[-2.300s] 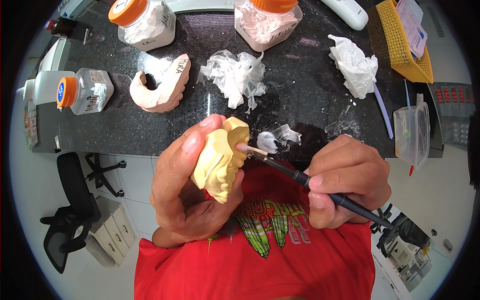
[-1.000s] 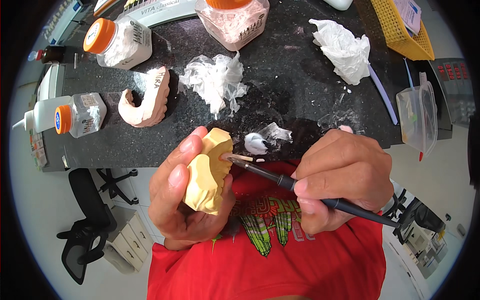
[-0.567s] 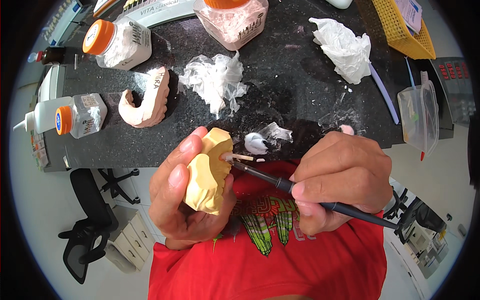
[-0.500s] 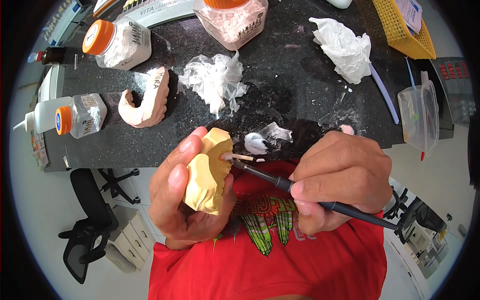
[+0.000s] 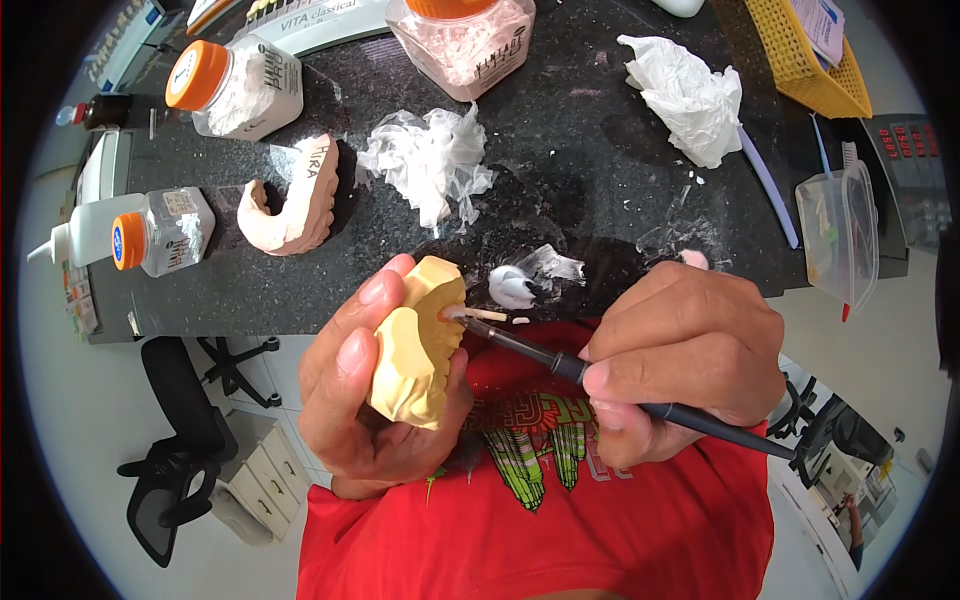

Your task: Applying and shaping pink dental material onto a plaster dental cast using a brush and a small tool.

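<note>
My left hand (image 5: 365,400) is closed round a yellow dental cast (image 5: 415,340), held up just past the counter's near edge. At the cast's right side sits a small pinkish-white patch, and a short pale stick (image 5: 485,313) juts out of it to the right. My right hand (image 5: 690,360) grips a slim black-handled instrument (image 5: 690,418) like a pen. Its thin tip meets the cast at the patch, beside the stick; the kind of tip is too small to tell. Just beyond, on the counter, lies a white cotton-like wad (image 5: 511,287).
On the dark counter (image 5: 570,150) stand orange-lidded jars of powder (image 5: 460,50), a pink horseshoe-shaped dental cast (image 5: 290,205), crumpled tissue (image 5: 430,165) and a crumpled white wrapper (image 5: 690,95). A yellow basket (image 5: 850,90) and a clear plastic box (image 5: 840,225) are at the right.
Both hands, the cast and the instrument hold almost the same place. Far off at the lower right, another person's arm has come into view.
</note>
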Tool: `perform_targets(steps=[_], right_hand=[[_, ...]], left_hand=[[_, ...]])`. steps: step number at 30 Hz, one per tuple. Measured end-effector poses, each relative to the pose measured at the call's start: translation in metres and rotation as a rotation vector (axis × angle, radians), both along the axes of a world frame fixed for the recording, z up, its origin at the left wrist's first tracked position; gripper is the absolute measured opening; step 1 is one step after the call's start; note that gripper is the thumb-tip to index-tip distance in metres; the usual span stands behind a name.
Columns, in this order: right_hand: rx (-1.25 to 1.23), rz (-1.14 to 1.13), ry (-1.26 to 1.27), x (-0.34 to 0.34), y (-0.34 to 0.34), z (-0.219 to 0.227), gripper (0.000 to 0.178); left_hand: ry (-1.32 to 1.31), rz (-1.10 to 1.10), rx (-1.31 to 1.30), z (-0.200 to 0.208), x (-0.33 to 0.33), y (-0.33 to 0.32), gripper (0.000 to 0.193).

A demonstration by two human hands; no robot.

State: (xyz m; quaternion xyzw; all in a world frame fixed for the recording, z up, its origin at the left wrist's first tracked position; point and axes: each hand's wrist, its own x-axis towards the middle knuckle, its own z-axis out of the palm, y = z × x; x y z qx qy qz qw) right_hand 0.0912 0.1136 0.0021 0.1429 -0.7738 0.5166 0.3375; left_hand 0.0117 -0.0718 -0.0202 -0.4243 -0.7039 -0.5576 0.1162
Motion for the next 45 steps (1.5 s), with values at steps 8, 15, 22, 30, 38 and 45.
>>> perform_targets(steps=[8, 15, 22, 30, 38, 45], right_hand=[[0.021, 0.018, 0.006, 0.0, 0.002, 0.001, 0.022], [0.017, 0.028, -0.025, 0.004, 0.005, 0.004, 0.02], [-0.061, -0.022, -0.007, 0.001, -0.003, 0.001, 0.012], [0.049, 0.052, -0.018, 0.001, 0.005, 0.001, 0.023], [0.065, 0.064, -0.024, 0.002, 0.007, 0.002, 0.024], [0.09, 0.085, -0.034, 0.004, 0.008, 0.003, 0.029]], left_hand=[[-0.019, -0.024, -0.077, -0.001, 0.0, -0.01, 0.074], [-0.073, -0.02, -0.152, 0.004, -0.001, -0.014, 0.081], [-0.022, 0.021, -0.072, 0.003, -0.004, -0.008, 0.075], [-0.036, 0.009, -0.072, 0.003, -0.004, -0.008, 0.075], [-0.037, 0.006, -0.073, 0.002, -0.005, -0.01, 0.076], [-0.044, 0.006, -0.07, 0.003, -0.005, -0.01, 0.078]])
